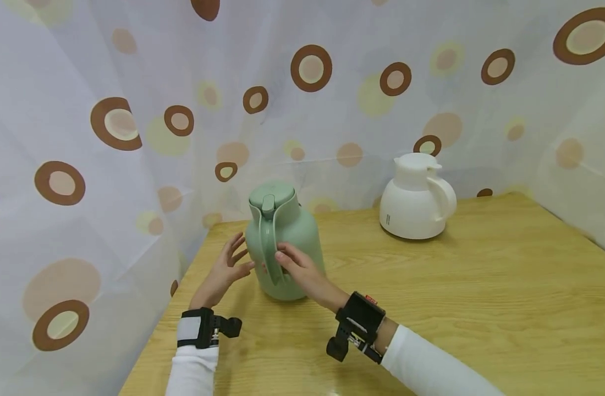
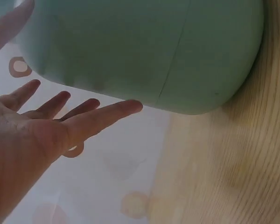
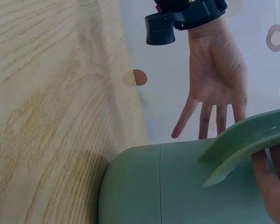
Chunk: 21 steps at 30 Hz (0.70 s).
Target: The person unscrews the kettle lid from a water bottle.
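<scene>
A pale green thermos jug (image 1: 302,234) stands upright on the wooden table, its handle (image 1: 269,247) turned toward me. My right hand (image 1: 304,275) holds that handle from the right, with fingers reaching into the gap behind it in the right wrist view. On the jug's other side is my left hand (image 1: 223,275), fingers spread and thumb apart. In the left wrist view, its fingertips (image 2: 133,106) lie right along the edge of the green body, and nothing is in its palm.
A white thermos jug (image 1: 408,203) stands farther back to the right, handle pointing right. The wooden table (image 1: 431,308) runs to a dotted curtain (image 1: 342,121) behind and at both sides. Each wrist carries a strapped camera mount.
</scene>
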Each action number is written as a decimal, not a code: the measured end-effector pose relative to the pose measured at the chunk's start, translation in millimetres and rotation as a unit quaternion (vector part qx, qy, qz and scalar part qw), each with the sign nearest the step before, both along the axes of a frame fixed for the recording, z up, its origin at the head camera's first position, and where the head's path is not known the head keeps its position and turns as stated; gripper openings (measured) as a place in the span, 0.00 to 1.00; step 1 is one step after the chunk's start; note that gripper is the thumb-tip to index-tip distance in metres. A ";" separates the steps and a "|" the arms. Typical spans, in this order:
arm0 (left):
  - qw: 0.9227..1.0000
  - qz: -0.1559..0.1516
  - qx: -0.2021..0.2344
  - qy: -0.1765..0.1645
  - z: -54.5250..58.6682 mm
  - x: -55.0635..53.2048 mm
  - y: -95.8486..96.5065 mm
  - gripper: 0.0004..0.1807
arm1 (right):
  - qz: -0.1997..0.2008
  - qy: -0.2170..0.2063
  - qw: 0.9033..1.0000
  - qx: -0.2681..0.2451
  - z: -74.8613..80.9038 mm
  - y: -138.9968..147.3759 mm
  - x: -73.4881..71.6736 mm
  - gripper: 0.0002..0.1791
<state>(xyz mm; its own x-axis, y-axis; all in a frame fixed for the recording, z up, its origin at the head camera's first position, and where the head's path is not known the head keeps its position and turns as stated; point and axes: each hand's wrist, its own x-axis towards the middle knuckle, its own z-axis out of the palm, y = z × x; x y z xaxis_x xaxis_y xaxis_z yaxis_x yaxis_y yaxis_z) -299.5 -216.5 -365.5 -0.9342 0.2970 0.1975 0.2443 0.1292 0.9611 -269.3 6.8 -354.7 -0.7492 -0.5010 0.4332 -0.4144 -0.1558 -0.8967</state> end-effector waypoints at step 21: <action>0.998 0.058 0.038 0.000 -0.3 22.9 35.5 0.41 | 0.007 -0.012 1.000 0.001 3.3 16.3 11.5 0.22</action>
